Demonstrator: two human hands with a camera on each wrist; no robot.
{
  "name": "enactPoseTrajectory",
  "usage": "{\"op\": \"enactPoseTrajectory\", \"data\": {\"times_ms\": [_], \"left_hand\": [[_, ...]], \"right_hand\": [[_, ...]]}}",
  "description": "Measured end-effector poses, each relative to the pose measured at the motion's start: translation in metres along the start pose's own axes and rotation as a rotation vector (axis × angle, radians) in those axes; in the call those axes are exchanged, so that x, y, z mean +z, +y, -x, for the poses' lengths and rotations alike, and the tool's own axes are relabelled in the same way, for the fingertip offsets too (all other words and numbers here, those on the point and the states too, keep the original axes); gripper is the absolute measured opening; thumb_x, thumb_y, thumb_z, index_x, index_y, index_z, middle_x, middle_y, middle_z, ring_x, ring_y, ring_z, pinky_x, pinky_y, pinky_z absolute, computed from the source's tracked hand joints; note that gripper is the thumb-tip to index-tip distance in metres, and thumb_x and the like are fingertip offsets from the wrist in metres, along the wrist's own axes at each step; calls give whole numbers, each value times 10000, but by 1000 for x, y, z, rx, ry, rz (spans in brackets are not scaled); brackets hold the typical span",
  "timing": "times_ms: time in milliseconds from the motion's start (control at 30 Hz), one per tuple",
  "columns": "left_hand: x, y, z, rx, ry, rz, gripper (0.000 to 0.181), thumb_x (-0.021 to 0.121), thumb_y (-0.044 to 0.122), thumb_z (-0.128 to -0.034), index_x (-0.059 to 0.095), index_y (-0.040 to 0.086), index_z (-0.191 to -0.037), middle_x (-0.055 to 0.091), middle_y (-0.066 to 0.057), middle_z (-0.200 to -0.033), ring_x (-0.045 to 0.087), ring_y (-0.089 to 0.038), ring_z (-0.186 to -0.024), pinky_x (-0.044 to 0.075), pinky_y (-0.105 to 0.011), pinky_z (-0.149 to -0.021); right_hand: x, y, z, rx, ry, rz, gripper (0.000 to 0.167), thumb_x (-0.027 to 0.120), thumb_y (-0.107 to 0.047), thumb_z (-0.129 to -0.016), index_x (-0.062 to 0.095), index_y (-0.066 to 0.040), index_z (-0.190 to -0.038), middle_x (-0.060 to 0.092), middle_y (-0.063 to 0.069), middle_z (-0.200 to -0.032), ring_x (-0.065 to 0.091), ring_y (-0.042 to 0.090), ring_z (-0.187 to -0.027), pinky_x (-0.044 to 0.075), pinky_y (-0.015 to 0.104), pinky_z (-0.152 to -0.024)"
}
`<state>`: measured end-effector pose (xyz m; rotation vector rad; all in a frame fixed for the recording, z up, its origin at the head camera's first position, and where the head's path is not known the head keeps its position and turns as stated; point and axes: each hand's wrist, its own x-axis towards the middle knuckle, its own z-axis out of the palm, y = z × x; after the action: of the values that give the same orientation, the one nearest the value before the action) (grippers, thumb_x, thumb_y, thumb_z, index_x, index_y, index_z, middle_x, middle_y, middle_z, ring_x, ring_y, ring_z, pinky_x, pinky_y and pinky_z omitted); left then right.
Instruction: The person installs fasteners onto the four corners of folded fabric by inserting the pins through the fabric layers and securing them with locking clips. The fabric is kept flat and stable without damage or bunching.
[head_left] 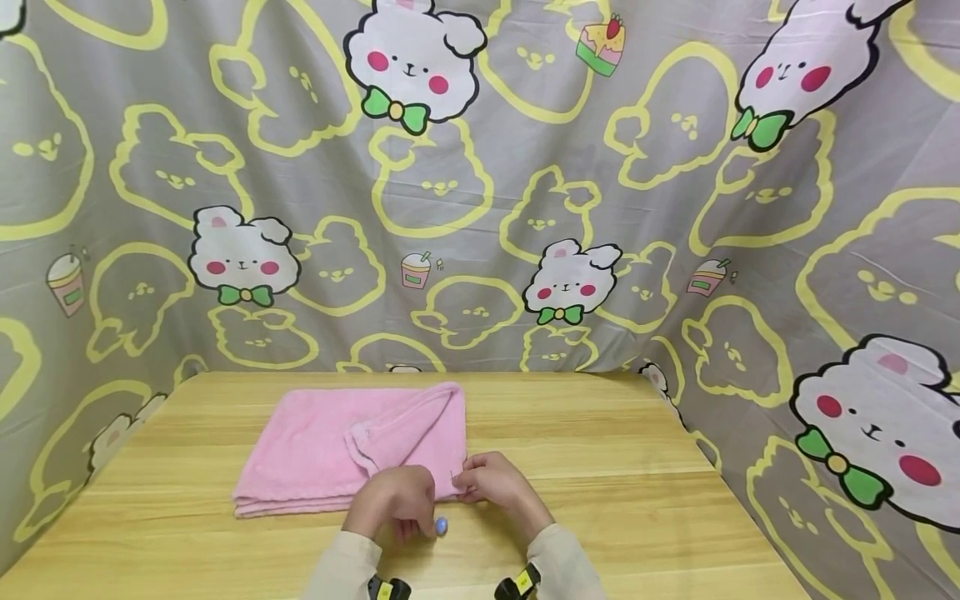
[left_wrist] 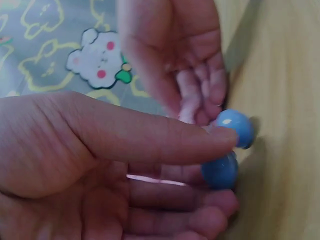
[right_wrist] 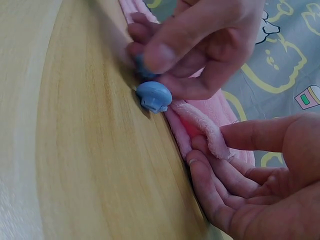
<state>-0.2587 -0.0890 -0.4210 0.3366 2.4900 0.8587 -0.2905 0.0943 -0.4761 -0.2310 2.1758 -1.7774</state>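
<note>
A folded pink blanket [head_left: 315, 450] of plush cloth lies on the table, one flap turned back over its top. My right hand [head_left: 495, 483] pinches the layers at its near right corner, and the gripped pink edge [right_wrist: 217, 135] shows in the right wrist view. Between thumb and fingers, my left hand [head_left: 401, 500] holds a small blue domed clip [left_wrist: 220, 171], partly hidden by the thumb. A second blue clip [right_wrist: 154, 96] sits on the wood just in front of the blanket's edge, close to the left fingertips; its underside shows small prongs.
The wooden table [head_left: 615, 517] extends to both sides of the blanket. A grey curtain [head_left: 480, 333] printed with rabbits and yellow outlines hangs behind the table and along both sides. Dark devices with yellow labels sit at both wrists.
</note>
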Motion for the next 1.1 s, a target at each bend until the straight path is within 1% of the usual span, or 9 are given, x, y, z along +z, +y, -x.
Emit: {"op": "enactPoseTrajectory", "data": {"times_ms": [100, 233, 400, 533, 600, 733, 833, 967, 1100], "left_hand": [[-6, -5, -1, 78, 51, 61, 196, 788, -6, -766, 602, 37, -720, 648, -109, -621, 616, -190, -517, 563, -355, -531], [-10, -7, -2, 141, 150, 135, 168, 762, -3, -785, 598, 33, -777, 642, -106, -646, 637, -203, -542, 567, -372, -550], [-10, -9, -7, 177, 241, 184, 136, 738, -3, -786, 614, 29, -831, 636, -80, -633, 608, -183, -555, 513, -315, -535], [-10, -9, -12, 194, 302, 192, 154, 722, -20, -746, 647, 25, -872, 663, -61, -694, 604, -167, -620, 476, -287, -563], [-10, -10, -15, 209, 319, 204, 172, 711, -40, -738, 660, 27, -888, 687, -68, -743, 624, -164, -664, 494, -291, -595], [-8, -14, -19, 234, 329, 265, 191, 702, -67, -755, 677, 22, -921, 725, -101, -827, 667, -180, -728, 531, -306, -649], [-7, -16, -22, 228, 345, 289, 194, 708, -59, -771, 685, 35, -939, 731, -96, -854, 674, -180, -758, 536, -307, -677], [-6, -17, -24, 215, 381, 291, 210, 709, -66, -764, 692, 50, -938, 730, -88, -869, 666, -172, -792, 532, -306, -697], [-4, -19, -26, 226, 384, 307, 212, 709, -83, -762, 700, 39, -936, 741, -105, -880, 676, -181, -806, 535, -302, -696]], "right_hand": [[0, 0, 0, -4, -1, 3, 51, 664, -5, -831, 616, 14, -837, 635, 38, -773, 657, 121, -696, 599, 304, -706], [0, 0, 1, -7, -4, -1, 54, 663, -1, -821, 612, 16, -828, 634, 40, -767, 648, 119, -689, 592, 288, -692], [0, -1, 1, -7, -8, 1, 66, 663, -3, -824, 636, 44, -862, 633, 32, -754, 642, 118, -688, 581, 276, -679], [1, -2, 1, -14, -17, 0, 128, 656, -8, -827, 654, 85, -915, 636, 23, -756, 641, 118, -701, 580, 281, -688], [1, -2, 1, -16, -20, 1, 137, 656, -12, -829, 652, 89, -921, 630, 17, -760, 640, 118, -710, 582, 289, -698], [1, -3, 1, -14, -17, 13, 96, 666, -31, -841, 641, 51, -884, 622, 10, -762, 642, 120, -719, 588, 310, -713], [1, -3, 1, -9, -14, 18, 85, 676, -46, -856, 639, 28, -873, 633, 13, -767, 648, 122, -725, 592, 322, -723], [1, -3, 1, -9, -13, 13, 99, 682, -52, -866, 649, 39, -888, 652, 20, -764, 650, 122, -722, 592, 320, -721], [0, -1, 0, -13, -16, 6, 104, 682, -47, -866, 658, 50, -897, 669, 20, -743, 645, 116, -704, 585, 299, -701]]}}
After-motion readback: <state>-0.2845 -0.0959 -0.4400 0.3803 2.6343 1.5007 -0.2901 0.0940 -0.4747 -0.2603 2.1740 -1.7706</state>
